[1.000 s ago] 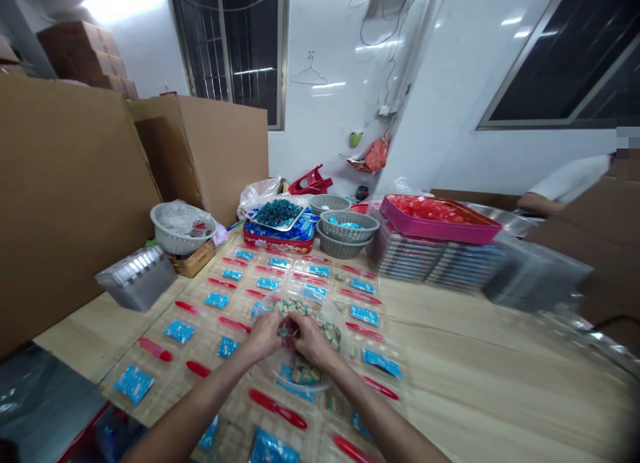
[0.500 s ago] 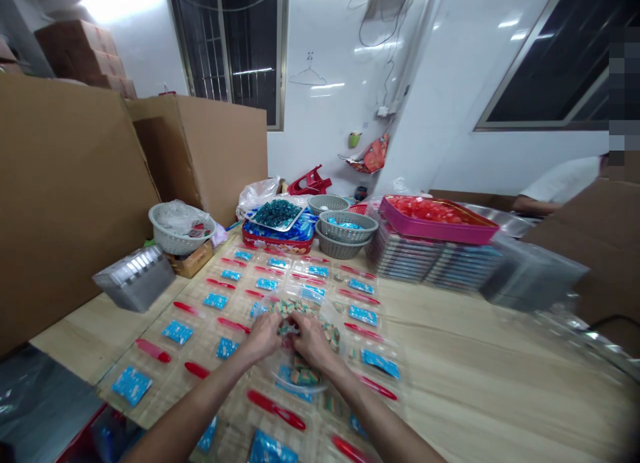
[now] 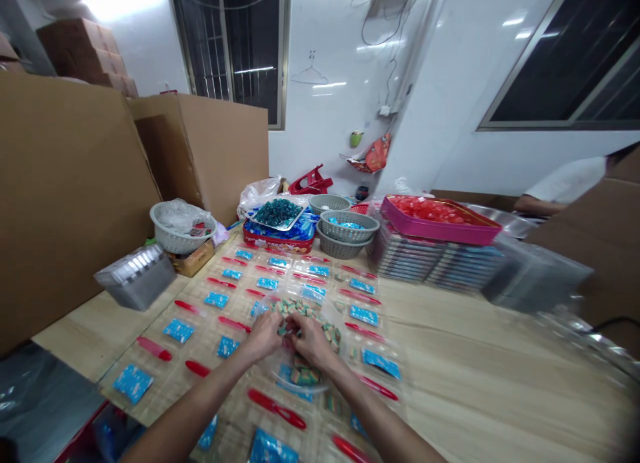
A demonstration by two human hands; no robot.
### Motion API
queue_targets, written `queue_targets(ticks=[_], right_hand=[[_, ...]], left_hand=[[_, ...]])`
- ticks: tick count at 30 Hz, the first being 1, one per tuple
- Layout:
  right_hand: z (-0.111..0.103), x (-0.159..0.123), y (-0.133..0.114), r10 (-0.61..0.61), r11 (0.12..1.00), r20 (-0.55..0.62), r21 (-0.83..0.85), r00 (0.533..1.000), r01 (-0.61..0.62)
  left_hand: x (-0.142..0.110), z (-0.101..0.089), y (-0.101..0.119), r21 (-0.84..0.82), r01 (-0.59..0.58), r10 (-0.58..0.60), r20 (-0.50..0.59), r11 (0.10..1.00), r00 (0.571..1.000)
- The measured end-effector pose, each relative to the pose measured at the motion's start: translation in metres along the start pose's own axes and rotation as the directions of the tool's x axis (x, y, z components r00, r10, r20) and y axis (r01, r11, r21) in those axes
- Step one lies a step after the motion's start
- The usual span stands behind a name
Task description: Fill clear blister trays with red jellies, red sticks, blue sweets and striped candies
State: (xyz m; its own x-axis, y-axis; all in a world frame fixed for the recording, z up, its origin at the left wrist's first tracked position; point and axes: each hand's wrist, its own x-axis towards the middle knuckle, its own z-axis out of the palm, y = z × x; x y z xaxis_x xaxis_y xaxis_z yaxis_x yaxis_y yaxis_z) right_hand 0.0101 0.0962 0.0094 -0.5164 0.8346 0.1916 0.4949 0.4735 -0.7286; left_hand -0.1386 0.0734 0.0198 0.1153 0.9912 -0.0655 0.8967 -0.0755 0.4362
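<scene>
My left hand (image 3: 263,336) and my right hand (image 3: 311,340) meet over a clear plastic bag of small green and orange candies (image 3: 305,343) on the wooden table (image 3: 475,376). Both hands are closed in a pinch at the bag's top, fingertips touching between them. The bag lies on rows of clear trays (image 3: 210,330) that hold blue packets (image 3: 179,330) and red spoons (image 3: 276,408).
Grey baskets (image 3: 345,231), a white basket (image 3: 181,226), a tray of dark teal candies (image 3: 277,213) and a pink tray of red pieces (image 3: 437,218) on stacked clear trays stand at the back. Big cardboard boxes (image 3: 65,203) wall the left. A person in white (image 3: 565,183) sits far right.
</scene>
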Motion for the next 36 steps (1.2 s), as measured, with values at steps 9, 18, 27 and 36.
queue_targets(ticks=[9, 18, 27, 36], right_hand=[[-0.003, 0.001, 0.003, -0.002, 0.999, 0.002, -0.045, 1.000, 0.002], [-0.020, -0.014, -0.018, -0.130, 0.987, 0.015, -0.098, 0.991, 0.131], [-0.045, -0.039, -0.042, -0.221, 0.947, 0.151, -0.205, 0.964, 0.249], [-0.071, -0.106, -0.038, 0.162, 0.928, 0.050, 0.331, 0.985, -0.170]], left_hand=[[-0.001, -0.003, 0.004, 0.027, -0.011, 0.011, -0.026, 1.000, 1.000], [-0.014, -0.016, 0.017, -0.078, -0.086, 0.082, -0.045, 0.993, 0.996], [-0.027, -0.023, 0.028, -0.287, -0.104, 0.131, 0.078, 0.952, 0.988], [-0.088, -0.030, 0.067, -0.283, -0.176, 0.177, -0.022, 0.943, 0.984]])
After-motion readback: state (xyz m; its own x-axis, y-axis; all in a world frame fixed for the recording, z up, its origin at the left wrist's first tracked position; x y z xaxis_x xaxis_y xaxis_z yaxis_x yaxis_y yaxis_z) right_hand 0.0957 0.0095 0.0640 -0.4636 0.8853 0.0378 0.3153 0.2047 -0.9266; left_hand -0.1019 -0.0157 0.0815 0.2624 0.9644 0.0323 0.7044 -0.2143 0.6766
